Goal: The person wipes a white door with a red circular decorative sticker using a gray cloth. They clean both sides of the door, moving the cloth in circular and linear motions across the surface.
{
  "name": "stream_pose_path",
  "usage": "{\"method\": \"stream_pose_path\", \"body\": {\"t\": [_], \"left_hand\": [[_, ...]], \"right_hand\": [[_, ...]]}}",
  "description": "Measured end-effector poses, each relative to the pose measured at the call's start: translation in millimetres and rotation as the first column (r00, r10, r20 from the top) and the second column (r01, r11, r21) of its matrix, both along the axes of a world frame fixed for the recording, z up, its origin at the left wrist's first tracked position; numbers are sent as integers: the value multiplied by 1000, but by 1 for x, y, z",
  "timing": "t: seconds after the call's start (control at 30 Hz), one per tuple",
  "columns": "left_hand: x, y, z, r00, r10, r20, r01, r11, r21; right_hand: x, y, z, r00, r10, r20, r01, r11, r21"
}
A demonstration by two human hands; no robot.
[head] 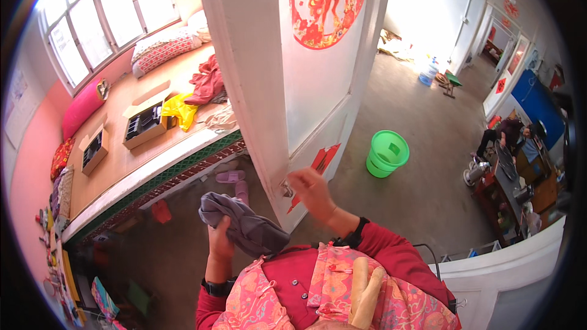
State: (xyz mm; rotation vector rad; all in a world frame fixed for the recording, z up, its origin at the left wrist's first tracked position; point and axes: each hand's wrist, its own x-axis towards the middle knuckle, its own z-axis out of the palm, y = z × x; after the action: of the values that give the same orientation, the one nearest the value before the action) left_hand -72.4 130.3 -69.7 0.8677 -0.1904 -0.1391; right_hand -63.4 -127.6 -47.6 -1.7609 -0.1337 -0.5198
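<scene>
My left hand holds a bunched grey cloth in front of my chest, fingers partly hidden behind it. My right hand is raised with its fingers curled beside the metal latch of a white door. Whether those fingers grip the latch or only pass in front of it, I cannot tell. The door stands ajar, its edge towards me, with a round red-and-gold picture on its upper panel and a torn red paper lower down.
Left of the door, a raised wooden bed platform bears two open cardboard boxes, yellow cloth and red cloth. Pink slippers lie below. A green bucket stands right; farther off, a person sits by a table.
</scene>
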Motion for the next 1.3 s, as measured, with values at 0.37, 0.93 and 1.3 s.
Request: {"method": "stream_pose_path", "body": {"t": [0.37,0.93,1.3], "left_hand": [[10,44,-9,969,247,-5,-246,969,23],[22,60,-31,990,131,-44,-132,991,-20],[35,4,-25,968,-222,121,210,972,101]], "right_hand": [[42,-10,-48,972,205,-115,-208,978,-20],[43,2,-73,935,37,-353,-78,992,-102],[-74,-78,-63,887,-235,-398,282,957,63]]}}
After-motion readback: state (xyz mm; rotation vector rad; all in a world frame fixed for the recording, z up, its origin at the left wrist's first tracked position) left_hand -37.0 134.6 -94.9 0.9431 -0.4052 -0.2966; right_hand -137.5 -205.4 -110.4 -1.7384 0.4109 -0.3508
